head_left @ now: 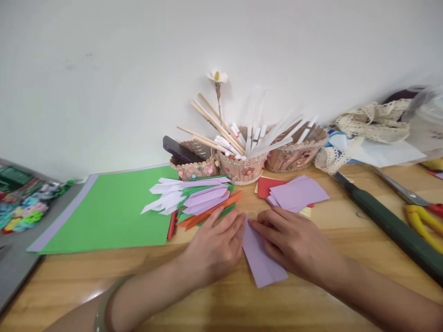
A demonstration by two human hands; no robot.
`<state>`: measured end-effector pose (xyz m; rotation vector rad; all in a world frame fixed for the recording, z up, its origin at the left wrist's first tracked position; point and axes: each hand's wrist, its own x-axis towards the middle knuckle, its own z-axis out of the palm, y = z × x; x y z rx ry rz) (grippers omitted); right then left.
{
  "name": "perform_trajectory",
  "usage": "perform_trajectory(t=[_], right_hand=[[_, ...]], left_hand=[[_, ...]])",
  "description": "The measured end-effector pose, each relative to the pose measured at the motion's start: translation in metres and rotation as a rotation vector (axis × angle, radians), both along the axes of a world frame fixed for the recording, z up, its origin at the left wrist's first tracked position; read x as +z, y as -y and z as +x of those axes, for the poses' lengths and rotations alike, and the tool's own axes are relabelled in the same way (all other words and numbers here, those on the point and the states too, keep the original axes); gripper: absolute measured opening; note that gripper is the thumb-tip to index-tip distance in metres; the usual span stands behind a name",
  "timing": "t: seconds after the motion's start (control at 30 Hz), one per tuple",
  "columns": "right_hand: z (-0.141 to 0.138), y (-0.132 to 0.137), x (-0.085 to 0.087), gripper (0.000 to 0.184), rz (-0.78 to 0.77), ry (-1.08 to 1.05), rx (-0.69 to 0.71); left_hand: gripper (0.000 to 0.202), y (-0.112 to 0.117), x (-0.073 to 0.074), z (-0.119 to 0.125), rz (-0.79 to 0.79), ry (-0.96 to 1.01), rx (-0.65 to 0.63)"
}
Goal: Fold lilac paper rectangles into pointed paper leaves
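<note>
A strip of lilac paper point(263, 265) lies on the wooden table, its far end between my two hands. My left hand point(218, 244) presses along the strip's left edge, fingers bent close together near its far corner. The curled fingers of my right hand point(290, 237) pinch the far right part of the same paper. Beyond my left hand lies a pile of folded paper pieces point(204, 196) in white, lilac, green and orange. A stack of lilac paper pieces point(299, 192), with red and cream ones beneath, sits past my right hand.
Green sheets point(114, 212) lie at the left. Decorated baskets point(242, 168) with sticks, markers and glue sticks stand by the wall. A dark green glue gun point(391, 221), scissors point(410, 197), yellow-handled pliers point(420, 221) and lace ribbon point(375, 121) are at the right.
</note>
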<state>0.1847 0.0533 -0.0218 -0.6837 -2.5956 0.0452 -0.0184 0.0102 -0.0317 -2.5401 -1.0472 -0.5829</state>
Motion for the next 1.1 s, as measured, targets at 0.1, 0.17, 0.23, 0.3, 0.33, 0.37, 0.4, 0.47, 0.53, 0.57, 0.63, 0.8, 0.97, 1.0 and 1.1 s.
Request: perform_trajectory(t=[0.1, 0.17, 0.23, 0.3, 0.33, 0.37, 0.4, 0.47, 0.53, 0.57, 0.63, 0.8, 0.97, 1.0, 1.1], right_hand=[[0.0, 0.0, 0.0, 0.021, -0.002, 0.003, 0.001], [-0.001, 0.0, 0.0, 0.02, 0.001, 0.003, 0.007], [-0.001, 0.0, -0.001, 0.019, 0.004, 0.004, 0.008], [-0.001, 0.0, 0.0, 0.019, 0.011, 0.005, 0.008], [-0.001, 0.0, 0.0, 0.019, 0.017, 0.006, 0.007], [-0.001, 0.0, 0.0, 0.019, 0.023, 0.008, 0.008], [-0.001, 0.0, 0.0, 0.019, 0.026, 0.013, 0.01], [0.0, 0.0, 0.0, 0.019, 0.027, 0.027, 0.014], [0.0, 0.0, 0.0, 0.019, 0.02, 0.037, 0.018], [0.0, 0.0, 0.0, 0.019, 0.018, 0.04, 0.019], [-0.001, 0.0, -0.001, 0.019, 0.013, 0.039, 0.02], [-0.001, 0.0, -0.001, 0.02, 0.018, 0.03, 0.022], [-0.001, 0.0, -0.001, 0.02, 0.037, 0.038, 0.026], [-0.001, 0.0, -0.001, 0.021, 0.041, 0.037, 0.024], [-0.001, 0.0, -0.002, 0.023, 0.047, 0.033, 0.021]], left_hand=[[0.027, -0.001, 0.001, -0.001, -0.011, 0.006, -0.012], [0.028, -0.001, 0.002, -0.002, -0.019, -0.002, -0.011], [0.028, -0.001, 0.003, -0.003, -0.026, -0.009, -0.003], [0.028, -0.001, 0.005, -0.003, -0.034, -0.006, 0.002], [0.028, -0.001, 0.006, -0.003, -0.036, 0.0, 0.004], [0.028, -0.001, 0.007, -0.003, -0.04, 0.008, 0.009], [0.028, -0.001, 0.008, -0.002, -0.046, 0.017, 0.017], [0.027, -0.002, 0.009, -0.001, -0.067, 0.034, 0.029], [0.027, -0.003, 0.01, -0.001, -0.078, 0.051, 0.02], [0.027, -0.003, 0.009, -0.001, -0.074, 0.059, 0.009], [0.027, -0.003, 0.008, -0.001, -0.05, 0.064, -0.009], [0.026, -0.002, 0.003, -0.002, 0.001, 0.044, -0.005], [0.025, -0.001, -0.001, -0.002, 0.054, -0.028, -0.022], [0.025, 0.0, -0.002, -0.002, 0.058, -0.036, -0.023], [0.024, 0.001, -0.001, -0.001, 0.047, -0.039, -0.008]])
